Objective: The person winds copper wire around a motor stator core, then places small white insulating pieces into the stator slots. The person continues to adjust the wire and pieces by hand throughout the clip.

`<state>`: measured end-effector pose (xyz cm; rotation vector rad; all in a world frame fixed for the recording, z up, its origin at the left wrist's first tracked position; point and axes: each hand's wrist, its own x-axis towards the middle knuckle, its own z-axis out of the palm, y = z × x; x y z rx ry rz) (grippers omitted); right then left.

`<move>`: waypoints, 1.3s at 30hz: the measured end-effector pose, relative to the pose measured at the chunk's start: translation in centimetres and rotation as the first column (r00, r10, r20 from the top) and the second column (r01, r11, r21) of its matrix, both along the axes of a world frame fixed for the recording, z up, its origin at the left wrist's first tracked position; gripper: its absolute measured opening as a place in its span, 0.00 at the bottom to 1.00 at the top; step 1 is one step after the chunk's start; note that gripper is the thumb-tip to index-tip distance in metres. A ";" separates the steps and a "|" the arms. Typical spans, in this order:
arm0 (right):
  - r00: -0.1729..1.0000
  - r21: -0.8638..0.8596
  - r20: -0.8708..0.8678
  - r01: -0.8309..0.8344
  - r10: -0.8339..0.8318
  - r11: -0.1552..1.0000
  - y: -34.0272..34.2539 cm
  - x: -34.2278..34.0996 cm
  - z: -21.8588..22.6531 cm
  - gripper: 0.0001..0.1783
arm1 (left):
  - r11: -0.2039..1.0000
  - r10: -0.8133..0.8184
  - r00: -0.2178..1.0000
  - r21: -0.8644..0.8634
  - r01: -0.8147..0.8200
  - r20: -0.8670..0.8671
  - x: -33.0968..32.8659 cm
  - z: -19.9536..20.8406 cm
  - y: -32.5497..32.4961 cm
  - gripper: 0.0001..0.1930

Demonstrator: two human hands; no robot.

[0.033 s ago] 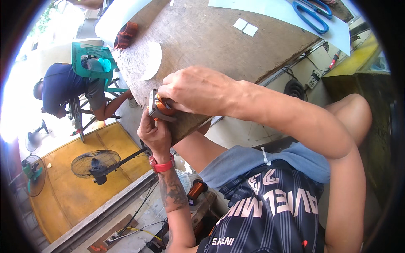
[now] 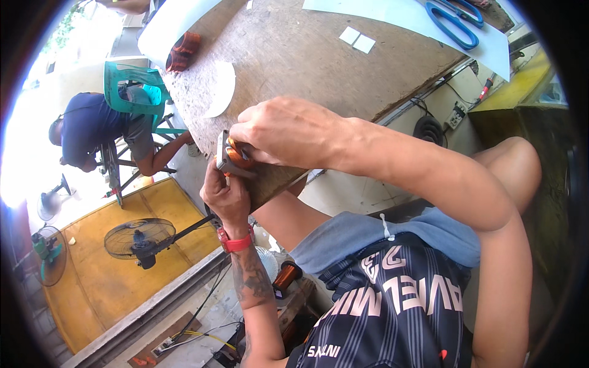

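Over the near left corner of the wooden table [image 2: 288, 67] I hold a motor stator [image 2: 224, 161], a grey metal core with orange copper wire coils [image 2: 238, 154]. My left hand [image 2: 226, 195], with a red watch on the wrist, grips the core from below between thumb and fingers. From above, my right hand [image 2: 270, 129] is closed at the coils. Its fingertips are bent in and partly hidden, so what exactly they pinch does not show.
Copper coils [image 2: 183, 51], a cut sheet of white paper [image 2: 222, 89], small white pieces [image 2: 357, 40] and blue-handled scissors [image 2: 454, 27] lie on the table. A fan [image 2: 140, 238] stands at lower left. A person [image 2: 92, 129] bends over beside a green chair [image 2: 132, 86].
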<state>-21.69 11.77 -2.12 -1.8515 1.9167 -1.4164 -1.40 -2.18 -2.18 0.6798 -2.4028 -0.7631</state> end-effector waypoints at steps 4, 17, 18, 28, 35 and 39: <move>0.998 0.018 0.062 0.007 -0.008 1.000 -0.1 -0.4 -0.5 0.10 | 0.999 -0.020 0.999 -0.038 0.019 -0.026 -0.9 -0.3 0.0 0.13; 0.913 -0.006 0.397 0.100 -0.089 0.995 1.5 -1.7 -1.0 0.10 | 0.990 -0.012 0.995 0.136 0.025 -0.097 -1.8 -0.4 0.1 0.10; 0.903 -0.027 0.412 0.144 -0.121 0.989 1.9 -2.0 -1.0 0.10 | 0.990 -0.018 0.994 0.135 0.033 -0.112 -1.8 -0.4 0.1 0.10; 0.952 0.140 0.282 0.079 -0.116 0.987 0.9 -1.7 0.5 0.11 | 0.975 -0.012 0.995 0.220 0.034 -0.102 -1.0 -0.8 -0.8 0.11; 0.986 0.098 0.157 0.032 -0.047 0.995 -0.2 -0.7 -0.4 0.12 | 0.946 -0.038 0.988 0.314 0.084 -0.148 -1.2 -0.9 -0.7 0.13; 0.998 0.058 0.046 0.038 -0.041 0.998 -0.2 0.0 -0.3 0.12 | 0.966 0.014 0.996 0.258 0.010 -0.091 -1.4 -0.6 0.0 0.12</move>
